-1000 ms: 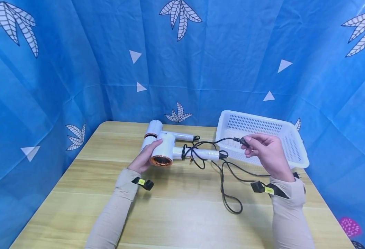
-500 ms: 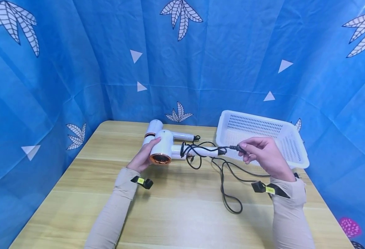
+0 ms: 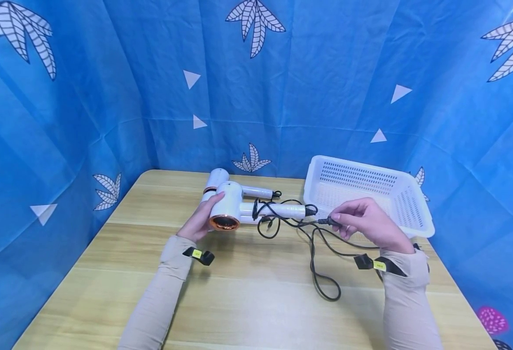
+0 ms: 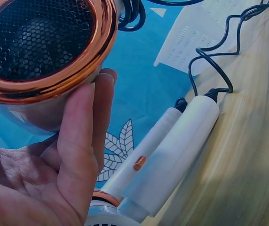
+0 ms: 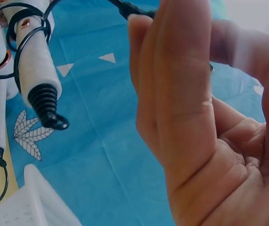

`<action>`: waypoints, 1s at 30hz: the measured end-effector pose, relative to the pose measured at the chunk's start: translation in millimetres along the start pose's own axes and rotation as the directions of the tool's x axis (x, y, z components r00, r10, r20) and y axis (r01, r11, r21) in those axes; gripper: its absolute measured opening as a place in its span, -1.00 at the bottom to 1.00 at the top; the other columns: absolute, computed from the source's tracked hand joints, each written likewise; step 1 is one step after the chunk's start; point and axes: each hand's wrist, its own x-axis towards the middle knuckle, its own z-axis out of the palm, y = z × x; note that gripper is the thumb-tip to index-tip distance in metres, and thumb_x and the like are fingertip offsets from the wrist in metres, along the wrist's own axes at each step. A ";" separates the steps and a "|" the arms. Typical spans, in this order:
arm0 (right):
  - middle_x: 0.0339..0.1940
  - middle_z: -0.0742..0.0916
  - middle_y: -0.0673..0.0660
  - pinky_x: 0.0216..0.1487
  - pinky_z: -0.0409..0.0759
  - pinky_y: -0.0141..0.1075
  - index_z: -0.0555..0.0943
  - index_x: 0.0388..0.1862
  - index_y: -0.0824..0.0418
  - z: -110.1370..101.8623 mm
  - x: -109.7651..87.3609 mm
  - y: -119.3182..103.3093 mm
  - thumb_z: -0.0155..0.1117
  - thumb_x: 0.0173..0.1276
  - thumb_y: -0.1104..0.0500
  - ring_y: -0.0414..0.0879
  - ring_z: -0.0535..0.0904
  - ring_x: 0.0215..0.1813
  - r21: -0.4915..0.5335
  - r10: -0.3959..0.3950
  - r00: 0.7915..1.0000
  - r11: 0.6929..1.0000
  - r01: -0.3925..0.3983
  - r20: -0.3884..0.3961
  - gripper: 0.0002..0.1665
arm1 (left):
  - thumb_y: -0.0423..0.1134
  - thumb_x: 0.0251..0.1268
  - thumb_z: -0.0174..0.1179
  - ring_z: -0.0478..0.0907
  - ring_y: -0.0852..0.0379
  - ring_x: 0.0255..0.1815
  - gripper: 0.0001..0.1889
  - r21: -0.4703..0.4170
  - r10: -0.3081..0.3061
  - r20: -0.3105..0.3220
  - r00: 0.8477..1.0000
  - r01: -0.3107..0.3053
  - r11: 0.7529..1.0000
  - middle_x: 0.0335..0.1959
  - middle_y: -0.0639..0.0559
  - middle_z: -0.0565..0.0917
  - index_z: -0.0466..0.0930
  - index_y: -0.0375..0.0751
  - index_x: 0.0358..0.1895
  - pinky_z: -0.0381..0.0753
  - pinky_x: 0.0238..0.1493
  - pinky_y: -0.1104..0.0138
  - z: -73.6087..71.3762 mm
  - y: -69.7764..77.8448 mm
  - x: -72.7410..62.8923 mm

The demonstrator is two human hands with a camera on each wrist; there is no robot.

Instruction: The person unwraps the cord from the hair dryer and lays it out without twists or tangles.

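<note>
In the head view my left hand (image 3: 198,219) grips the barrel of a white hair dryer (image 3: 228,200) with a copper-coloured ring. The dryer is held above the table, its handle pointing right, and its black cord (image 4: 132,16) is looped round the handle. My right hand (image 3: 367,221) pinches the black plug (image 3: 329,221) at the cord's end, to the right of the handle; in the right wrist view the fingers mostly hide the plug. Two more white hair dryers lie behind and below the held one, their handles (image 4: 172,157) side by side in the left wrist view.
A white perforated plastic basket (image 3: 427,228) stands at the table's back right, beyond my right hand. Loose black cord (image 3: 326,279) lies in a loop on the wooden table (image 3: 256,311). Blue patterned cloth (image 3: 256,97) hangs round the back and sides.
My right hand has moved down and a little left with the plug, bringing the cord from above the dryer's handle to below its end. My left hand and the dryer have shifted slightly left.
</note>
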 end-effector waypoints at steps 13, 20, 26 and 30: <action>-0.40 0.81 0.22 -0.34 0.77 -0.14 0.72 -0.02 0.43 -3.5 9.6 16.7 0.34 0.48 0.16 -0.13 0.72 -0.47 -0.096 0.140 0.985 0.987 -0.131 0.099 -0.68 | 0.33 0.44 0.04 0.50 0.09 0.17 -0.11 -0.031 0.034 -0.008 0.999 -0.034 0.999 0.25 -0.06 0.48 0.02 -0.17 0.60 0.40 0.29 0.23 -0.8 3.9 -2.5; -0.34 0.80 0.35 -0.33 0.78 -0.17 0.73 -0.05 0.40 -5.9 12.9 25.8 0.32 0.49 0.15 -0.14 0.73 -0.46 -0.153 0.168 0.976 0.977 -0.146 0.142 -0.70 | 0.30 0.47 0.01 0.53 0.14 0.09 -0.14 -0.031 0.048 -0.013 0.999 -0.048 0.998 0.16 0.01 0.52 0.04 -0.21 0.58 0.45 0.22 0.27 -2.5 4.0 -1.8; -0.40 0.79 0.19 -0.35 0.77 -0.21 0.72 -0.06 0.44 -5.4 14.9 28.4 0.32 0.47 0.16 -0.16 0.71 -0.47 -0.194 0.201 0.970 0.966 -0.173 0.139 -0.68 | 0.29 0.48 0.01 0.53 0.15 0.08 -0.17 -0.046 0.059 -0.024 0.998 -0.060 0.997 0.12 0.04 0.53 0.10 -0.21 0.56 0.45 0.21 0.27 -4.4 3.1 -1.4; -0.42 0.79 0.15 -0.33 0.78 -0.22 0.71 -0.04 0.48 -5.0 15.1 26.8 0.32 0.46 0.17 -0.13 0.72 -0.46 -0.215 0.244 0.965 0.952 -0.219 0.096 -0.66 | 0.30 0.47 0.01 0.52 0.15 0.09 -0.16 -0.043 0.065 -0.024 0.998 -0.066 0.997 0.12 0.04 0.53 0.08 -0.19 0.57 0.43 0.21 0.27 -5.1 4.2 -1.7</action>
